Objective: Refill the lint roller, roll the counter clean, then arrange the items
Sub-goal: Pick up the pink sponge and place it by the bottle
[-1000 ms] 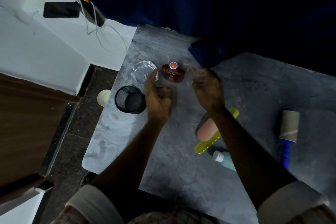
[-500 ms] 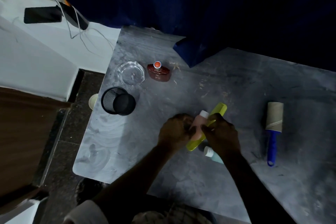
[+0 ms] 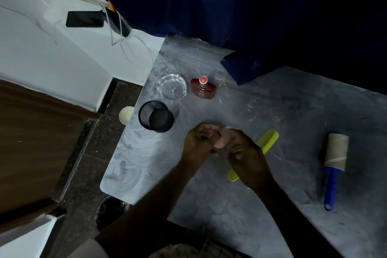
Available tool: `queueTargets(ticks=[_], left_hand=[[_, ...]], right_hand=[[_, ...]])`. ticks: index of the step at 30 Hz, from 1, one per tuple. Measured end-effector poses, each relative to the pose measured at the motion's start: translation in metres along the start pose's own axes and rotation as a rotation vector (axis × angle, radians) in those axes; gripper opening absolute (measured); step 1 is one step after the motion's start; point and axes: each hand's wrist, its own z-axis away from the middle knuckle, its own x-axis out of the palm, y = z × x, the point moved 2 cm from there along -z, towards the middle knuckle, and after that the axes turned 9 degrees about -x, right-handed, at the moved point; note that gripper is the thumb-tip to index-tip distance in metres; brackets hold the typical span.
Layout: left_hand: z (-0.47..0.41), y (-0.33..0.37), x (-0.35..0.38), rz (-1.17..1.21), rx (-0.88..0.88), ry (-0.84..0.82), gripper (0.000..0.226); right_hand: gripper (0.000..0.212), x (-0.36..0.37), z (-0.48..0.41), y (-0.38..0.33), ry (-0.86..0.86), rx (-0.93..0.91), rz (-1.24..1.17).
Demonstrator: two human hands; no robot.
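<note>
On the grey counter (image 3: 261, 205), my left hand (image 3: 198, 142) and my right hand (image 3: 243, 151) meet around a small pink bottle (image 3: 222, 139); both grip it, lifted a little above the surface. A yellow-green comb (image 3: 269, 140) lies slantwise, partly under my right hand. The lint roller (image 3: 335, 159), with a brown cardboard core and blue handle, lies at the right, apart from both hands. Bits of lint and fibre are scattered over the counter's middle.
A black mesh cup (image 3: 156, 116), a clear glass ashtray (image 3: 171, 88) and a brown perfume bottle with an orange cap (image 3: 203, 89) stand at the counter's far left. Dark blue cloth (image 3: 240, 69) hangs over the back edge. A phone (image 3: 84, 19) with cables lies on the white ledge.
Both hands came back from the perfume bottle to the pink bottle by the comb and lifted it leftward. The small teal bottle seen earlier is now hidden.
</note>
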Motion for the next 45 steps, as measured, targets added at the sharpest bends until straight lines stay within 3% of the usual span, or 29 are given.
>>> queueTargets(ticks=[3, 6, 13, 21, 27, 45], left_hand=[[0.002, 0.009, -0.014, 0.121, 0.01, 0.033, 0.017], [0.003, 0.019, -0.021, 0.229, 0.047, 0.041, 0.025], [-0.009, 0.035, -0.032, 0.249, 0.167, 0.17, 0.037], [-0.016, 0.032, -0.026, 0.155, 0.374, 0.273, 0.045], [-0.023, 0.026, -0.028, 0.098, 0.409, 0.232, 0.06], [-0.028, 0.015, -0.03, 0.104, 0.454, 0.194, 0.058]], right_hand=[[0.047, 0.016, -0.02, -0.005, 0.06, -0.127, 0.31], [0.027, 0.026, -0.047, -0.011, 0.065, -0.171, 0.414], [0.027, 0.042, -0.093, -0.031, 0.118, -0.208, 0.171], [0.039, 0.052, -0.118, -0.026, 0.126, -0.154, 0.151], [0.041, 0.054, -0.12, -0.026, 0.126, -0.144, 0.199], [0.044, 0.057, -0.111, -0.031, 0.086, -0.14, 0.256]])
